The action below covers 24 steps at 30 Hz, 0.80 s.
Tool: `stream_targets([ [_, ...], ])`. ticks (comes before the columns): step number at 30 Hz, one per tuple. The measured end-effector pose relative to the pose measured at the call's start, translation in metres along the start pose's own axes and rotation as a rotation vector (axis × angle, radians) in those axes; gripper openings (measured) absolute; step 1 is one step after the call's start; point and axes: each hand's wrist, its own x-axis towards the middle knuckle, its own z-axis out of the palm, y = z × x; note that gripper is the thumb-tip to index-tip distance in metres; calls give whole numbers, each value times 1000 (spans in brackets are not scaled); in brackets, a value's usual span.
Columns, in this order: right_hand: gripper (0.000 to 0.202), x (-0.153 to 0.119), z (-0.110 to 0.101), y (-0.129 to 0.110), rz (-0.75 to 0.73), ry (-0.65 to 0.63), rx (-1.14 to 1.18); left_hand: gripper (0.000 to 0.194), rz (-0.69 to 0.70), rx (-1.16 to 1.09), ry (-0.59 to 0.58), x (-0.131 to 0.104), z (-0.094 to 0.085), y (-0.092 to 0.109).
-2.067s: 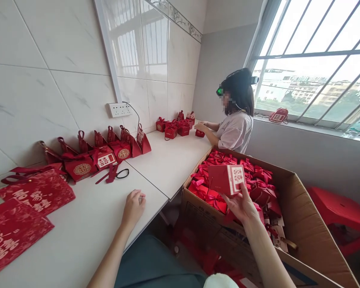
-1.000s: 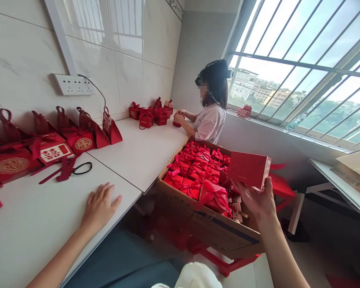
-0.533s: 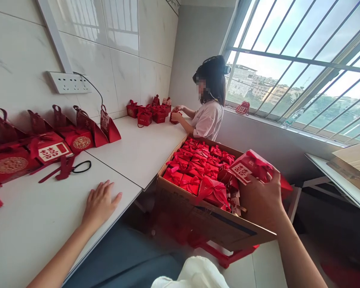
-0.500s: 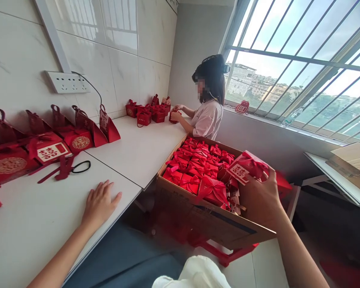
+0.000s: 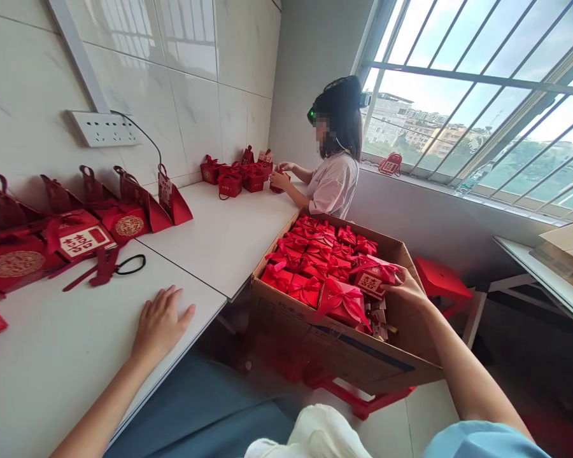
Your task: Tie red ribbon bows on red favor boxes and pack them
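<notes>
My right hand [image 5: 407, 287] is closed on the side of a red gift box [image 5: 373, 277] with a ribbon and a pale label. That box is inside the large cardboard carton [image 5: 334, 350], beside rows of other red gift boxes [image 5: 318, 251] tied with bows. Whether it rests on what lies under it I cannot tell. Flat on the white table [image 5: 90, 343] lies my left hand [image 5: 161, 323], fingers stretched and holding nothing. A black loop [image 5: 131, 264] and a dark red ribbon piece [image 5: 104, 267] are on the table beyond it.
Several red boxes [image 5: 21, 264] line the wall at left. Across the table a co-worker [image 5: 334, 181] handles a small red box [image 5: 279, 182] near a further group of boxes [image 5: 253, 178]. Behind the carton stands a red stool [image 5: 442, 283]; a white table [image 5: 544, 273] is at far right.
My right hand has lowered the gift box from above the carton's right side, down and left into it, alongside the other boxes. My left hand has stayed on the table.
</notes>
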Motion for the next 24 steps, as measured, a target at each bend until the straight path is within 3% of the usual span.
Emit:
stream_targets([
  [3, 70, -2, -12, 7, 54, -18, -14, 62, -4, -1, -4, -1, -1, 1],
  [6, 70, -4, -11, 16, 84, -73, -33, 64, -11, -11, -23, -1, -3, 1],
  [11, 73, 8, 14, 31, 90, -91, -70, 64, -22, -22, -33, 0, -4, 2],
  [17, 74, 24, 39, 48, 63, 1, -147, 61, -9, -18, 5, -1, 3, -2],
  [21, 71, 15, 51, 52, 22, 65, -208, 54, -28, -35, 56, 0, 7, -2],
  [24, 65, 0, 55, 37, -51, 38, -234, 48, -38, -123, 80, -1, 8, 2],
])
